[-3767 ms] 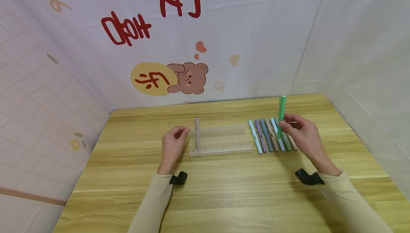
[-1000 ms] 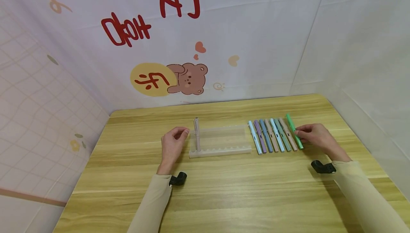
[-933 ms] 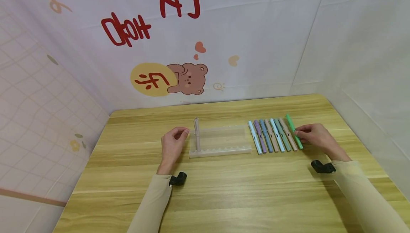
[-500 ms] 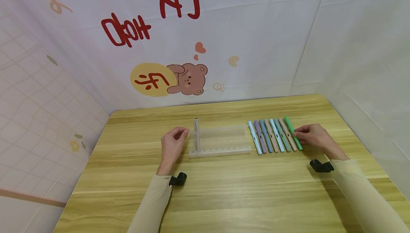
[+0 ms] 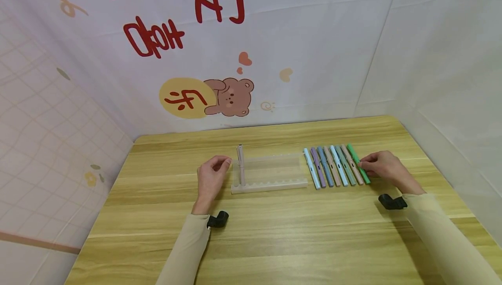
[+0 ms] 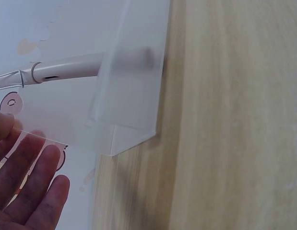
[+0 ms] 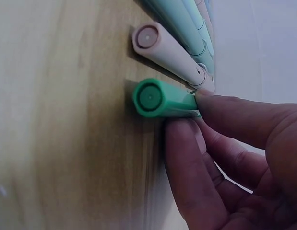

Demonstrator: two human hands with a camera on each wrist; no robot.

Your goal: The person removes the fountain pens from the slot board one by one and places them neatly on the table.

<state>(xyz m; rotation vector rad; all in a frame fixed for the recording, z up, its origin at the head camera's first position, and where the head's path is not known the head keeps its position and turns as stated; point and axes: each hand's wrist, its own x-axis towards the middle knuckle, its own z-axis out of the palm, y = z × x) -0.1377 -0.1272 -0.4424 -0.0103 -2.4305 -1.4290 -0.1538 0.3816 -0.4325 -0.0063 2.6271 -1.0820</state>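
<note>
My right hand (image 5: 384, 167) pinches a bright green pen (image 5: 353, 153) between thumb and fingers. The pen lies at the right end of a row of pens, close beside a pinkish-beige pen (image 5: 354, 166). In the right wrist view the green pen's flat end (image 7: 150, 97) faces the camera, and its far part is hidden by the thumb. My left hand (image 5: 209, 182) holds the left edge of a translucent pen rack (image 5: 270, 186) with thumb and fingertips. One pale beige pen (image 5: 241, 165) stands upright in the rack's leftmost part, its clip at the top.
Several other pens lie side by side right of the rack, among them a light blue pen (image 5: 312, 169), a purple pen (image 5: 319, 168) and a grey-green pen (image 5: 345, 166). A wooden table (image 5: 274, 241) carries everything. A printed white cloth (image 5: 321, 45) hangs behind it.
Earlier the right hand held the green pen upright above the row; it now lies at the row's right end. Over the last second it shifted slightly closer to its neighbour. The left hand stayed put.
</note>
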